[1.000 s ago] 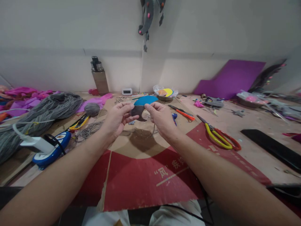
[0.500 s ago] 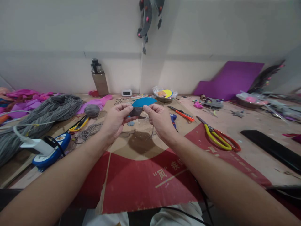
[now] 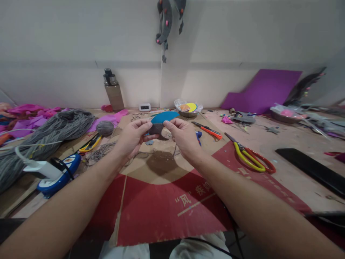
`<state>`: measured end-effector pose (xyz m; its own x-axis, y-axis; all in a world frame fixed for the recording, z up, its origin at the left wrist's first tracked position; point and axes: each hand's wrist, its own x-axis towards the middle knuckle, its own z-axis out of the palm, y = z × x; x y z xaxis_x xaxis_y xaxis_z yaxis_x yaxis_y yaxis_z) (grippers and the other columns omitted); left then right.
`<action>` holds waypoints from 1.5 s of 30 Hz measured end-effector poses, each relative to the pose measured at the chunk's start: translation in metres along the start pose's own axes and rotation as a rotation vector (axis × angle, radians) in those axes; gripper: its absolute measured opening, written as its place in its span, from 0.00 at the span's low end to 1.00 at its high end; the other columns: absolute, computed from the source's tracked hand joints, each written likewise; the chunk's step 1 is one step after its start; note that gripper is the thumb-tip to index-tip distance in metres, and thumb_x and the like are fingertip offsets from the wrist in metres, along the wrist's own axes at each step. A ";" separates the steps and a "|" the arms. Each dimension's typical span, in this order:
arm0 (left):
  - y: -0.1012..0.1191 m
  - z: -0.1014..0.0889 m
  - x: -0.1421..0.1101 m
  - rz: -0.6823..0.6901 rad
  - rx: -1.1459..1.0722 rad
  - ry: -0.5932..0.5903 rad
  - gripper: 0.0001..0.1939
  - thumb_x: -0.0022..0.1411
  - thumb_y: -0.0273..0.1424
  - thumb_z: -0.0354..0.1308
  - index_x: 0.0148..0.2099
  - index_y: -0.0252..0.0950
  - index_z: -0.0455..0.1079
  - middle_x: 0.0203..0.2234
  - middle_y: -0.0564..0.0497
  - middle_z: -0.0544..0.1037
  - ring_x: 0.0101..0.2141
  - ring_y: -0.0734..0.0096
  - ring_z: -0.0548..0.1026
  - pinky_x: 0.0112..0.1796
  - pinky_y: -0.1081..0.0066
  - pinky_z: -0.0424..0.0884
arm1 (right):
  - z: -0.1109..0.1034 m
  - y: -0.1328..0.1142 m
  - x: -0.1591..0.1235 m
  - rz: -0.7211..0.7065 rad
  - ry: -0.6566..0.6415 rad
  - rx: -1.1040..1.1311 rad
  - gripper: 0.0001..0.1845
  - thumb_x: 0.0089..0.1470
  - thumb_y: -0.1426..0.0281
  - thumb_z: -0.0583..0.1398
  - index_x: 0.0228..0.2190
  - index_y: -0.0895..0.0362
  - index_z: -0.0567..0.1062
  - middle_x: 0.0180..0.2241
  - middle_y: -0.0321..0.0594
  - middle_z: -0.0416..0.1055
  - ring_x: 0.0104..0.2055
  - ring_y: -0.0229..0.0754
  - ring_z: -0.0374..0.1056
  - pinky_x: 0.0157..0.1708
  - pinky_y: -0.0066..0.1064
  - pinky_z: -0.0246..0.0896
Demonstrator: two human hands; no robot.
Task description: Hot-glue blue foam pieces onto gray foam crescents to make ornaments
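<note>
Both my hands are raised over the cardboard, holding a blue curved piece (image 3: 165, 116) between them. Its near part is covered in dark grey, seemingly wound yarn. My left hand (image 3: 134, 138) pinches the piece at its left side, thumb on top and fingers beneath. On the right side, my right hand (image 3: 182, 135) has thumb and forefinger closed at the edge of the grey part. A thin grey strand (image 3: 174, 150) hangs below my right hand. Fingers hide the underside of the piece.
Red-printed cardboard (image 3: 161, 212) covers the table's front. Scissors (image 3: 248, 154), an orange cutter (image 3: 211, 131) and a black bar (image 3: 309, 169) lie to the right. Grey yarn (image 3: 64, 129), a yarn ball (image 3: 105, 128), a yellow cutter (image 3: 91, 144) and a blue power strip (image 3: 60, 176) occupy the left.
The grey part has tilted slightly and shows a curved lower tip between my hands. Both hands keep their hold in nearly the same place.
</note>
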<state>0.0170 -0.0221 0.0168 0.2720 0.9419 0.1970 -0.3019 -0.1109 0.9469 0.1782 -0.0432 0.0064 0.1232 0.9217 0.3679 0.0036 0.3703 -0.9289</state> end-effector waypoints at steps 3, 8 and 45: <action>0.000 -0.001 0.002 -0.006 -0.002 -0.031 0.08 0.52 0.32 0.65 0.32 0.32 0.73 0.31 0.48 0.77 0.34 0.69 0.77 0.37 0.66 0.78 | 0.000 0.001 0.001 0.006 0.008 0.029 0.16 0.48 0.58 0.62 0.21 0.56 0.68 0.17 0.27 0.55 0.20 0.31 0.48 0.22 0.27 0.44; -0.002 -0.003 0.005 0.002 -0.069 -0.069 0.08 0.52 0.31 0.66 0.34 0.32 0.76 0.34 0.47 0.79 0.36 0.69 0.77 0.38 0.68 0.78 | 0.000 0.000 0.001 -0.021 0.051 0.020 0.17 0.49 0.58 0.62 0.21 0.56 0.67 0.18 0.27 0.55 0.20 0.30 0.47 0.21 0.27 0.44; -0.001 0.007 -0.005 -0.060 0.014 0.074 0.06 0.53 0.29 0.64 0.34 0.32 0.73 0.31 0.47 0.79 0.31 0.69 0.79 0.33 0.71 0.76 | 0.001 0.005 -0.006 -0.209 -0.009 -0.262 0.15 0.58 0.59 0.55 0.26 0.56 0.69 0.24 0.33 0.63 0.27 0.35 0.57 0.29 0.28 0.52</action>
<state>0.0229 -0.0292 0.0163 0.2206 0.9679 0.1206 -0.2739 -0.0572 0.9600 0.1768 -0.0466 0.0000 0.0842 0.8305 0.5507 0.2833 0.5099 -0.8123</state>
